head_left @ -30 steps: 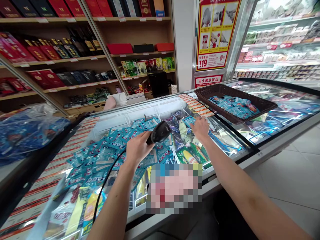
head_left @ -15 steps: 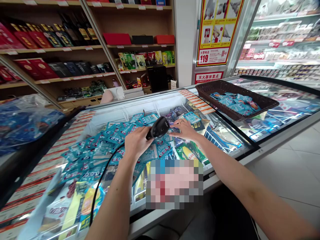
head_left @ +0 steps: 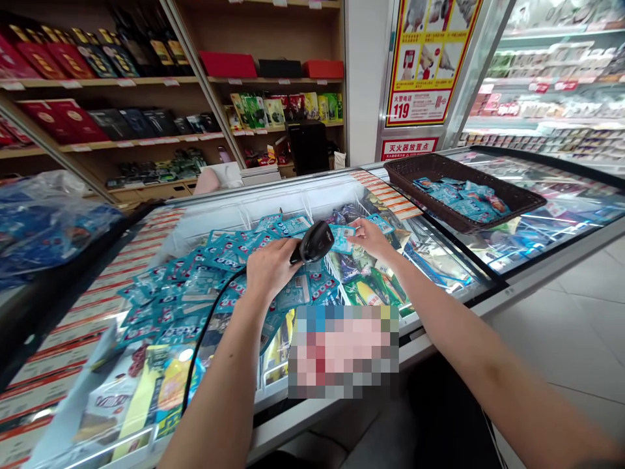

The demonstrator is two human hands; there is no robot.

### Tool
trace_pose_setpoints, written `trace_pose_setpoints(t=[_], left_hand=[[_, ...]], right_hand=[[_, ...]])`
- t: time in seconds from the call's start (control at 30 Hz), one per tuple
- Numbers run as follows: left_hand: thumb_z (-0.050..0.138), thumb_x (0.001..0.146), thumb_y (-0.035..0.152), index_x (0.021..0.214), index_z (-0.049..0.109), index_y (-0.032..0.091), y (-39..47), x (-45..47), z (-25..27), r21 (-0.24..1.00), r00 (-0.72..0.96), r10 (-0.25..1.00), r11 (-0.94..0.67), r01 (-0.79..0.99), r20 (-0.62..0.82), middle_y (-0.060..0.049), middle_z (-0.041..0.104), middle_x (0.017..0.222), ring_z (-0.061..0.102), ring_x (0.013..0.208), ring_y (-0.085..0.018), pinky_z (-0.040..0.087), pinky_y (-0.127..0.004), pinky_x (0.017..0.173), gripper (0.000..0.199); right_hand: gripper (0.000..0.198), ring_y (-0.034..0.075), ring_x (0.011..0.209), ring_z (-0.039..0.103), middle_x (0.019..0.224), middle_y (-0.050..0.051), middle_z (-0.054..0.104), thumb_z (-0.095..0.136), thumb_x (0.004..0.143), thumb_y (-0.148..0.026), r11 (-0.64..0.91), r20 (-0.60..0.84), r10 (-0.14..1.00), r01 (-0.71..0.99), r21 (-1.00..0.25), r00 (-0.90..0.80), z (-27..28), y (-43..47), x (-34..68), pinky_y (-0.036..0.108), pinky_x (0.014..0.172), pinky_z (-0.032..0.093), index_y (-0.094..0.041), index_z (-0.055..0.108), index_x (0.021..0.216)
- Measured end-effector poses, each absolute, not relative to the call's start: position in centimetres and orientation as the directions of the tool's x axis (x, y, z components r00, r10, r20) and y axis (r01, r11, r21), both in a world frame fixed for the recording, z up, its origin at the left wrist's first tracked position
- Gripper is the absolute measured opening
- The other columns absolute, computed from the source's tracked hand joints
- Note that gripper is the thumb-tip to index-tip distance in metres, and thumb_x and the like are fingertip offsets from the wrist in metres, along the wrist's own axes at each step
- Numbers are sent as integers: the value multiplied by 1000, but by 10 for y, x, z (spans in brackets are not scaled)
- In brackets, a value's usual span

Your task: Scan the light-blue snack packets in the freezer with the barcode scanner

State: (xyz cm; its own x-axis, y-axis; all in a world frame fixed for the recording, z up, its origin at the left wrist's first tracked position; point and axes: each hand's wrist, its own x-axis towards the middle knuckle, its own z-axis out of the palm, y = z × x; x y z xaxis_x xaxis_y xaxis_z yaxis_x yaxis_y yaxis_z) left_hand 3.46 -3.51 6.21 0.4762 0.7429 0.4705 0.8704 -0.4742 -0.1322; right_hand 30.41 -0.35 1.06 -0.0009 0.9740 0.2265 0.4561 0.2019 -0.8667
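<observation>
My left hand (head_left: pixel 269 268) is wrapped round the handle of a black barcode scanner (head_left: pixel 316 241), whose cable trails down past my forearm. The scanner's head points right. Between the fingertips of my right hand (head_left: pixel 372 238) is a small blue packet (head_left: pixel 343 238), held up just beside the scanner head with a barcode-like patch facing me. Under and left of my hands, many similar blue packets (head_left: pixel 195 286) lie heaped on the glass lid of a chest freezer. Another blue packet (head_left: pixel 381 223) lies behind my right hand.
On the freezer's right part stands a brown woven basket (head_left: pixel 469 225) with several blue packets inside. A clear plastic bag (head_left: pixel 49 221) of blue packets sits at the left. Shelves (head_left: pixel 273 81) of boxes and bottles line the back. A pixelated patch hides the front edge.
My right hand has lifted the blue packet into clear view beside the scanner, its fingers now pinched on the packet's edge. The left hand and scanner have shifted only slightly.
</observation>
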Motion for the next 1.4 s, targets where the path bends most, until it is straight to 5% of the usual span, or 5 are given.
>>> trace_pose_setpoints(t=[0.13,0.37,0.73,1.4], left_hand=[[52,84,37,112,60,25,-35,34,62,-151,490,737,-480,864,466,-6,69,106,63,96,-25,42,-31,64,31],[53,83,36,110,62,24,-37,34,60,-186,528,715,-504,844,457,-6,70,100,63,93,-24,42,-31,62,31],[49,84,33,109,63,24,-41,41,65,-168,543,684,-537,827,486,-6,70,96,64,90,-23,41,-30,64,30],[52,85,34,109,62,24,-41,44,64,-179,584,657,-577,797,478,-4,70,94,64,90,-24,40,-31,63,28]], right_hand=[[38,15,63,61,72,-4,61,63,75,-31,147,206,972,390,-909,113,12,-2,310,27,55,49,-21,54,111],[46,14,67,63,79,-1,66,63,67,-16,163,196,973,235,-958,124,11,3,312,28,63,52,-17,56,113],[43,14,75,63,87,2,67,63,74,-31,334,386,919,370,-867,75,6,5,313,28,73,52,-19,59,115],[42,15,73,61,84,1,67,63,73,-35,320,363,930,354,-879,60,11,0,308,28,70,51,-20,61,112]])
